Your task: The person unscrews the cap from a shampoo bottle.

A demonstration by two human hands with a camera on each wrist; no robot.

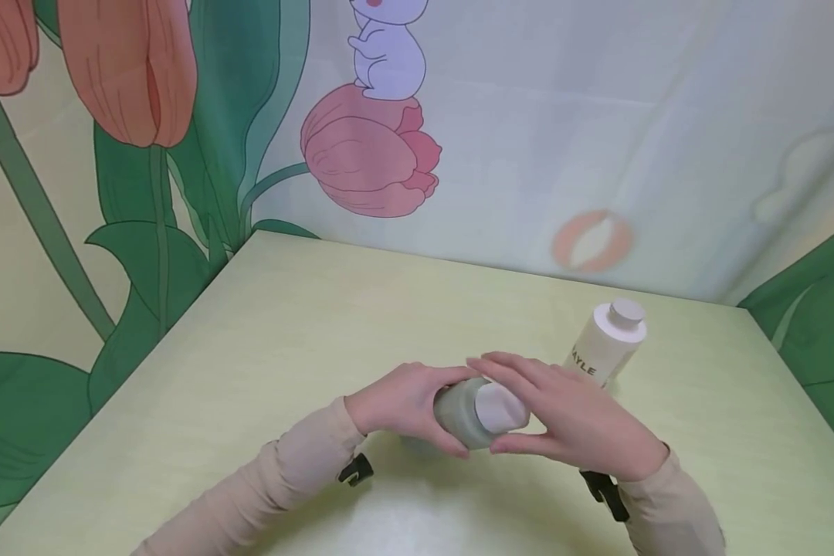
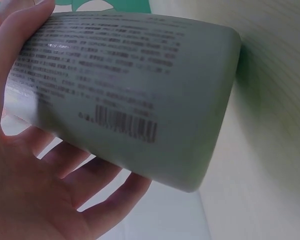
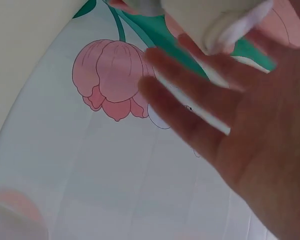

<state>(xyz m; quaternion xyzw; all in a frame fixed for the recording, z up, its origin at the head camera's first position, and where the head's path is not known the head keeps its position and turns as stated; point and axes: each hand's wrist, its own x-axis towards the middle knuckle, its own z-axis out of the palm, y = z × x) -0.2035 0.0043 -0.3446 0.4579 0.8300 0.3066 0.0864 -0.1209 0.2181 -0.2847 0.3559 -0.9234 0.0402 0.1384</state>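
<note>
Clasped round by the left hand, the green bottle — likely stiff, smooth, slippery — is best held about its body, its white cap beside the right hand, fingers spread.

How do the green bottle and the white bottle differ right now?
Color: the green bottle is grey-green; the white bottle is white.
Pose: the green bottle is tilted in the left grip; the white bottle appears upright on the table, its base hidden.
Print: the green bottle shows fine lines and a barcode; the white bottle shows large dark letters.
Both have pale caps.
</note>
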